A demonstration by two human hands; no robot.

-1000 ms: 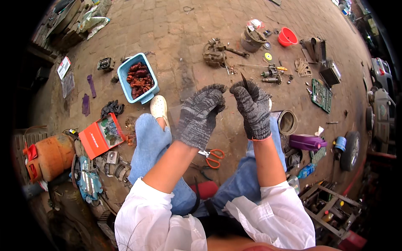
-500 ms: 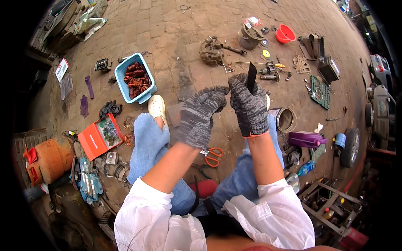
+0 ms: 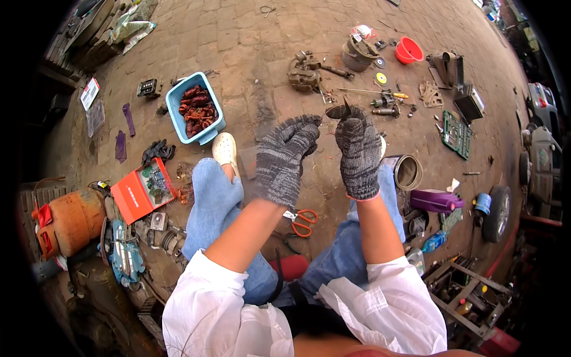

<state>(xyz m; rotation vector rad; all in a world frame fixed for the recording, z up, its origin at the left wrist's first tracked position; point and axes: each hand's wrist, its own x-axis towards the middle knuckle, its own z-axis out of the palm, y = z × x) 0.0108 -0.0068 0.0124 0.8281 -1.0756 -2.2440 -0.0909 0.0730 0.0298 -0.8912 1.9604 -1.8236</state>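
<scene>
My left hand (image 3: 285, 160), in a grey knit glove, is closed, its curled fingertips near my right hand; what they grip is too small to make out. A clear sheet (image 3: 250, 163) shows just beside it, though I cannot tell whether it is held. My right hand (image 3: 358, 154), gloved alike, pinches a thin dark blade-like piece (image 3: 338, 111) that sticks out above the thumb. Below them, between my denim-clad legs, lie orange-handled scissors (image 3: 303, 223).
A blue tub of red-brown coiled parts (image 3: 176, 101), an orange box (image 3: 134, 199) and a rusty gas cylinder (image 3: 74, 223) are leftward. Ahead stand a grimy bucket (image 3: 357, 59) and red basin (image 3: 409, 47). Rightward lie a socket set (image 3: 457, 137), metal can (image 3: 403, 172) and wheel (image 3: 498, 214).
The dark piece in my right hand rose upright, showing its flat side, and is now tilted over leftward as that hand turned. My left hand has shifted slightly, still closed.
</scene>
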